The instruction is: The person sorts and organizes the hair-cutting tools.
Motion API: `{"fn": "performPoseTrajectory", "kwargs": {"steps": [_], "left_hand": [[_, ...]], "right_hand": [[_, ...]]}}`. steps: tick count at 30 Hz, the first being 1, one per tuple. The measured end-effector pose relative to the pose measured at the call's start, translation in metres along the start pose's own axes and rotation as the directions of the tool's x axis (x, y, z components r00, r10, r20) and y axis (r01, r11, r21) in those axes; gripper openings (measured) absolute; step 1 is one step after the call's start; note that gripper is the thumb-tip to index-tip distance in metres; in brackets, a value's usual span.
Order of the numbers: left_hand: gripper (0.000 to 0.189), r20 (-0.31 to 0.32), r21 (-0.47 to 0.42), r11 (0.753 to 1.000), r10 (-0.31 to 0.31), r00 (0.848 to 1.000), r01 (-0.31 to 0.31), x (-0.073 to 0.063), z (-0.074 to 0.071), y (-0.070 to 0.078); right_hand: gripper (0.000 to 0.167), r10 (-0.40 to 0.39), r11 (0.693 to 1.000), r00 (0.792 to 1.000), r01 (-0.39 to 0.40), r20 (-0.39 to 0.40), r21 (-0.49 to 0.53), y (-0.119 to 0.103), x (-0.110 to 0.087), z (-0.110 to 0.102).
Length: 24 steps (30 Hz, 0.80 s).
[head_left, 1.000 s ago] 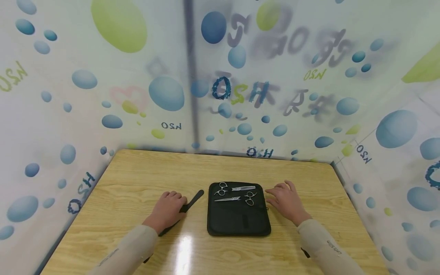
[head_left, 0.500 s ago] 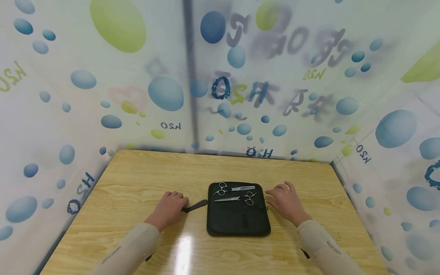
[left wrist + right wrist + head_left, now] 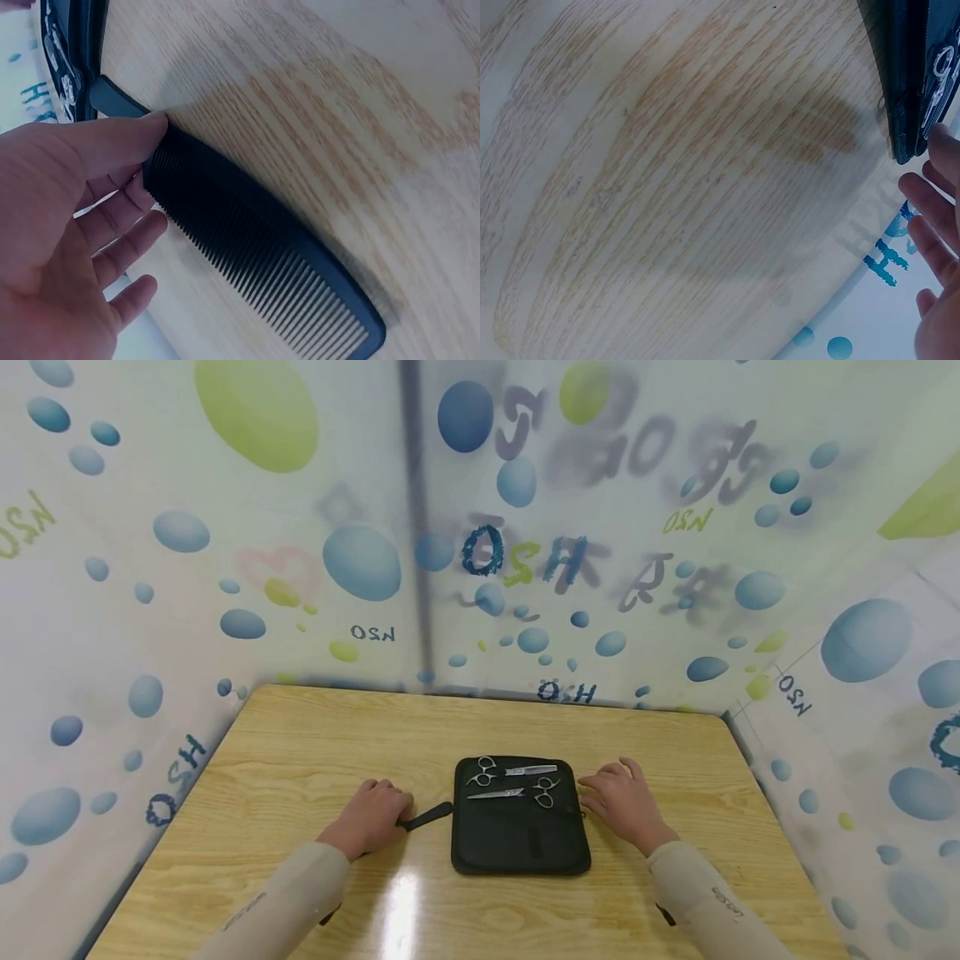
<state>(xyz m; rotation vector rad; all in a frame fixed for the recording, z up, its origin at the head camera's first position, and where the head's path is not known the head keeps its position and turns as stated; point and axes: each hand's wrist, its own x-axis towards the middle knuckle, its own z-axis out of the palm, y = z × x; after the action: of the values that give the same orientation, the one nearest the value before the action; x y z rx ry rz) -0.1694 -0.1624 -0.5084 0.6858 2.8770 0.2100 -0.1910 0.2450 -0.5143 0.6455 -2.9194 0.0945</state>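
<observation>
In the head view a flat black case (image 3: 517,847) lies on the table. Two pairs of silver haircutting scissors lie across its upper half: the upper pair (image 3: 531,771) has finger loops on the left, the lower pair (image 3: 497,794) on the right. Left of the case, my left hand (image 3: 369,818) pinches a black comb (image 3: 247,210) where its handle meets the teeth, thumb on top. The handle tip (image 3: 442,810) reaches the case's left edge; the toothed part is hidden under the hand in the head view. My right hand (image 3: 624,800) holds nothing, fingers loosely bent at the case's right edge.
The wooden table (image 3: 322,727) has its far edge against a pale wall (image 3: 360,652) printed with blue and green drops. More patterned wall stands at both sides. Light glares off the table (image 3: 402,906) near the left sleeve.
The comb in my left hand has turned, so its handle points more to the right and meets the case. More of it is now hidden under that hand. My right hand and the case stay put.
</observation>
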Motion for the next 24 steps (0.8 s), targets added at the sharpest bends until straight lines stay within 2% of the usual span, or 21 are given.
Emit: {"fn": "performPoseTrajectory", "kwargs": {"steps": [8,11,19,24], "left_hand": [[0.015,0.028,-0.045,0.999,-0.008,1.000,0.009,0.002,0.008,-0.005],[0.013,0.024,-0.073,0.997,0.007,1.000,-0.005,0.001,0.009,-0.007],[0.006,-0.001,-0.110,0.993,0.044,0.999,-0.044,0.000,0.005,-0.010],[0.004,-0.011,-0.125,0.991,0.050,0.999,-0.051,-0.001,0.000,-0.014]], "right_hand": [[0.027,-0.008,1.000,1.000,0.008,-0.003,-0.008,0.000,0.001,0.003],[0.027,-0.009,1.000,1.000,0.009,-0.001,-0.003,-0.001,0.001,0.003],[0.027,-0.032,0.999,0.999,0.033,-0.030,0.010,-0.001,0.004,0.006],[0.028,-0.039,0.999,0.999,0.039,-0.019,-0.001,-0.001,0.006,0.009]]}}
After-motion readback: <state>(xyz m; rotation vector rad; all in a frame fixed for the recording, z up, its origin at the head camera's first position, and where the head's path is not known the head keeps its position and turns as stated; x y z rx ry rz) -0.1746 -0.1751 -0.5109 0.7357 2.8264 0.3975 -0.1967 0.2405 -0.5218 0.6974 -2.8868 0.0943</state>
